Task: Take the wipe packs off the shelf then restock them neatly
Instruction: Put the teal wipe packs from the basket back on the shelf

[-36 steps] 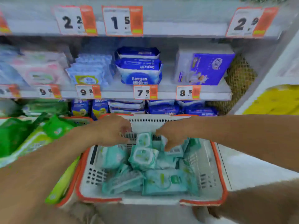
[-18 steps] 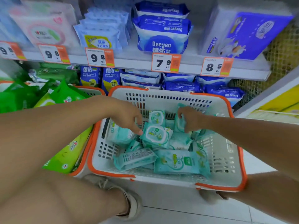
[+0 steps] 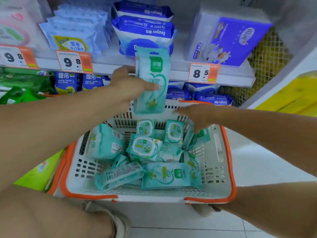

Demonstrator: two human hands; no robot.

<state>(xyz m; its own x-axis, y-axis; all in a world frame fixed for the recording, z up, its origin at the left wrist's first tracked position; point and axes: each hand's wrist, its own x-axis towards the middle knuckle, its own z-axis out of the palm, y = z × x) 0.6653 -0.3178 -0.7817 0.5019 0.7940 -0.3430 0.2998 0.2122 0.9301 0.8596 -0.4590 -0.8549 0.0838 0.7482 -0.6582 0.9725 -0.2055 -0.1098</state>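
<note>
On a pale tiled shop floor (image 3: 257, 169), at six o'clock of a stocked shelf (image 3: 154, 67), stands a white basket (image 3: 211, 170) with an orange rim, and the person crouches over it with a shoe (image 3: 120, 224) at six o'clock of the basket. Yellow mesh (image 3: 267, 54) closes the shelf at three o'clock. Three price tags show along the shelf edge: two reading 9.8 (image 3: 74, 61) at ten o'clock and one reading 8.5 (image 3: 203, 73) at two o'clock. Two dark blue packs (image 3: 144, 28) are stacked at twelve o'clock, with one purple box (image 3: 228, 38) at one o'clock. A second basket (image 3: 56, 169) with green packs (image 3: 39, 170) sits at nine o'clock. The left hand (image 3: 128, 85) holds one teal wipe pack (image 3: 152, 79) upright above the basket's far wall, thumb pressed across its front and fingers curled behind. The right hand (image 3: 197, 115) hovers over the basket at two o'clock with fingers pointing down toward a pack; motion blur hides whether they touch it. About ten loose teal packs (image 3: 164, 176) lie jumbled in the basket, some face up, some on edge; the exact count cannot be told where they overlap.
</note>
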